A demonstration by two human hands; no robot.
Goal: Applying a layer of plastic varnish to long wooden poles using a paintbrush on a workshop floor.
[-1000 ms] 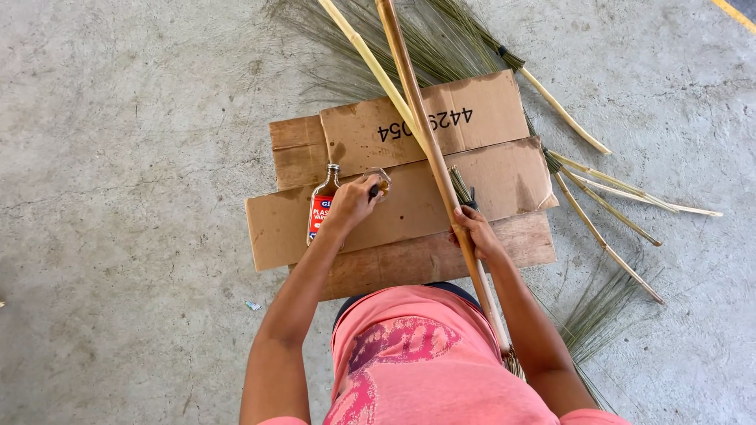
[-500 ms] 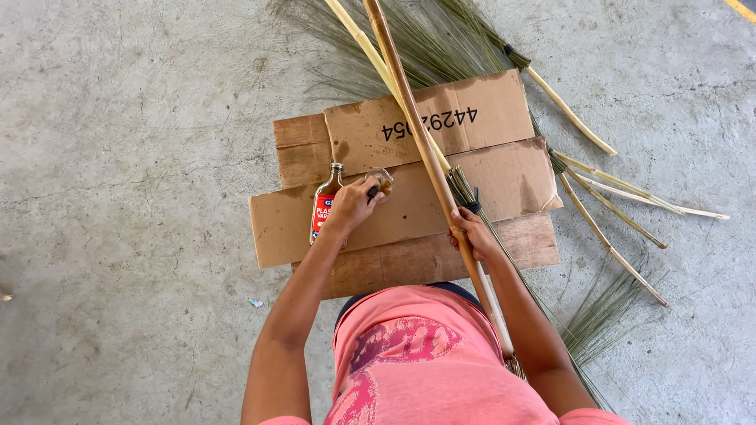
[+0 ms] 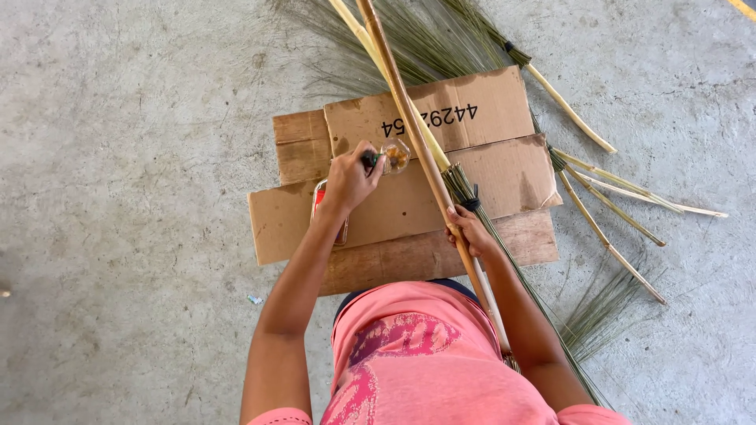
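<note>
The right hand (image 3: 470,230) is clamped around a long tan bamboo pole (image 3: 409,118), whose long axis runs from the person's lap up and leftward across the flattened brown cardboard sheets (image 3: 504,177). The left hand (image 3: 349,179) lies just left of the pole, fingers closed on a small dark object, exact grip unclear. A small clear round container (image 3: 395,155) sits between those fingers and the pole, nearer the left hand.

left hand (image 3: 349,179) grips small tool (image 3: 370,158) | right hand (image 3: 470,230) grips pole (image 3: 403,101)
</note>
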